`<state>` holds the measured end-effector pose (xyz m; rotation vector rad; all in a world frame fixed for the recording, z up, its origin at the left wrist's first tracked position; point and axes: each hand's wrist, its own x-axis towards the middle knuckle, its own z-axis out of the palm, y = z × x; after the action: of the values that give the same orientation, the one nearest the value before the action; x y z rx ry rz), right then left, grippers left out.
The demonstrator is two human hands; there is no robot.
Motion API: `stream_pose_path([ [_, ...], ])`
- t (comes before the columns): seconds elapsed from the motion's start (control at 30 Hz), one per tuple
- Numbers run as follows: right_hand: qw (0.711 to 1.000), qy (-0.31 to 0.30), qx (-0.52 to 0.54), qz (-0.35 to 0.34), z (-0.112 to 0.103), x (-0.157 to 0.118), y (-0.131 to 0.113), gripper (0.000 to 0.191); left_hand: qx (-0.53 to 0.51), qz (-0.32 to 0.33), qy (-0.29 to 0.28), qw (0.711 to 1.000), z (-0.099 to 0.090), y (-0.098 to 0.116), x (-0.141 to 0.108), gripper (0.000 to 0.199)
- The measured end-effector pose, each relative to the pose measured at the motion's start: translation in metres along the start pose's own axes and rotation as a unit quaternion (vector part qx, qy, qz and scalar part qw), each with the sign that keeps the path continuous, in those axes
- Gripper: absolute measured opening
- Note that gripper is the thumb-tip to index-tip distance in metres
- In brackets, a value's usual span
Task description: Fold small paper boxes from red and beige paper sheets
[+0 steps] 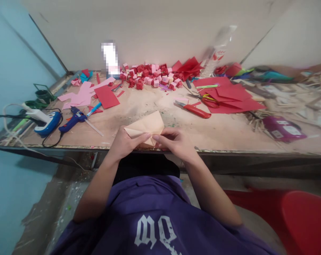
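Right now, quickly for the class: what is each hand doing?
Left hand: closed on the cream paper, thumb on top.
Right hand: closed on the same paper, thumb on top.

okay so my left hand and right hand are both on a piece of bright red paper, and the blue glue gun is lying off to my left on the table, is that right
Not quite: the head view shows your left hand and right hand on a pale cream paper, not a bright red one.
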<state>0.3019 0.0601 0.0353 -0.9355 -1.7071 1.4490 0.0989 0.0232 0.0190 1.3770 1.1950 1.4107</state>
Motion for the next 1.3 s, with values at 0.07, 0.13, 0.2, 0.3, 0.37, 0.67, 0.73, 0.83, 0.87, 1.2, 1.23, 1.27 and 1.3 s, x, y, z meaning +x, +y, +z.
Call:
stream_pose_path([
  [0.07,1.0,0.004,0.014,-0.004,-0.001,-0.001,0.0,0.036,-0.006,-0.007,-0.009,1.0,-0.001,0.0,0.0,0.032],
  [0.13,1.0,0.013,0.009,-0.009,-0.002,-0.001,0.0,0.037,-0.008,-0.015,-0.016,1.0,-0.001,0.001,-0.001,0.033],
  [0.2,1.0,0.022,-0.008,-0.013,-0.002,-0.001,0.0,0.038,-0.004,-0.021,-0.021,1.0,-0.001,0.003,-0.001,0.031],
  [0.3,0.999,0.027,-0.023,-0.015,-0.003,0.0,0.001,0.04,0.006,-0.024,-0.017,1.0,-0.001,0.004,-0.001,0.03],
  [0.37,0.999,0.029,-0.027,-0.013,-0.002,0.0,0.001,0.041,0.012,-0.025,-0.01,1.0,-0.001,0.004,-0.001,0.033],
  [0.67,0.997,0.043,0.053,0.028,-0.001,0.0,0.004,0.038,0.001,-0.037,-0.026,0.999,-0.001,0.002,-0.001,0.034],
  [0.73,0.997,0.054,0.047,0.029,-0.001,0.0,0.004,0.039,0.005,-0.04,-0.026,0.999,-0.001,0.001,-0.001,0.035],
  [0.83,0.997,0.061,0.035,0.028,-0.001,0.0,0.004,0.039,0.01,-0.042,-0.025,0.999,-0.002,0.001,-0.001,0.036],
  [0.87,0.997,0.061,0.033,0.029,-0.001,0.001,0.004,0.04,0.011,-0.044,-0.024,0.999,-0.002,0.001,0.0,0.036],
  [1.2,0.997,0.064,0.037,-0.022,-0.005,0.003,0.013,0.044,0.005,-0.019,-0.028,0.999,-0.002,-0.003,0.0,0.038],
  [1.23,0.997,0.064,0.033,-0.024,-0.005,0.003,0.012,0.046,0.007,-0.017,-0.023,1.0,-0.002,-0.003,0.0,0.039],
  [1.27,0.998,0.059,0.024,-0.023,-0.005,0.004,0.011,0.048,0.008,-0.015,-0.016,1.0,-0.002,-0.003,0.0,0.039],
  [1.3,0.999,0.046,0.014,-0.02,-0.005,0.004,0.009,0.049,0.01,-0.013,-0.009,1.0,-0.002,-0.002,0.001,0.038],
])
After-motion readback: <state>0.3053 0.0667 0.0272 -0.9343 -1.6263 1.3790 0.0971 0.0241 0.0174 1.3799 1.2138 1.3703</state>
